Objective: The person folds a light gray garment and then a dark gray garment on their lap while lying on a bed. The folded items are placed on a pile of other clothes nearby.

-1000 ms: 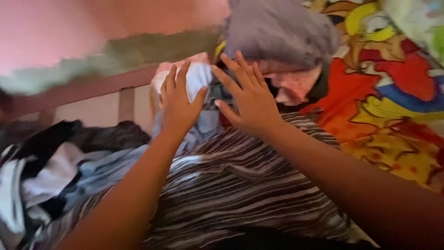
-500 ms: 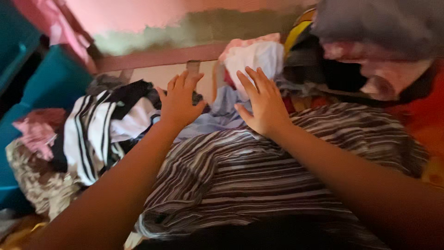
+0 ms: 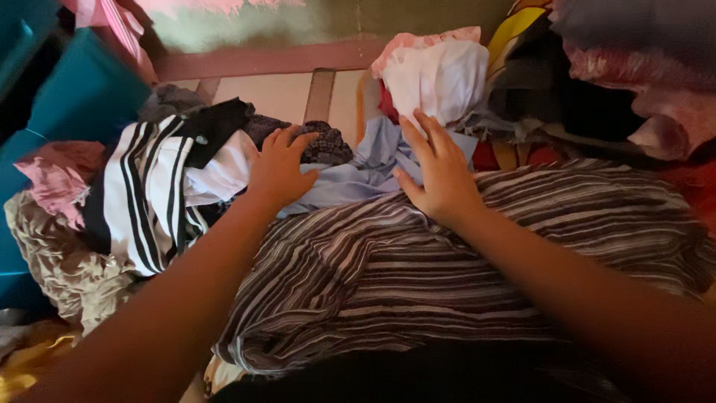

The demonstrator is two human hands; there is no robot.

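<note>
My left hand (image 3: 280,168) rests with spread fingers on a pale blue garment (image 3: 350,179), beside a dark patterned cloth (image 3: 324,145). My right hand (image 3: 440,175) lies flat, fingers apart, at the top edge of a brown and white striped cloth (image 3: 418,269) that covers the space in front of me. Neither hand grips anything. Just beyond the right hand's fingertips sits a bundled white garment (image 3: 436,78) with pink fabric on top.
A white cloth with black stripes (image 3: 153,190) and pink (image 3: 56,179) and beige patterned (image 3: 60,265) clothes are heaped at left against a teal container (image 3: 82,97). Dark and grey clothes (image 3: 597,82) pile up at right. A pinkish wooden rail (image 3: 261,61) crosses the back.
The view has swung left and down, bringing the left clothes heap into sight. Both hands have drawn back from the white bundle and lowered onto the blue garment and striped cloth.
</note>
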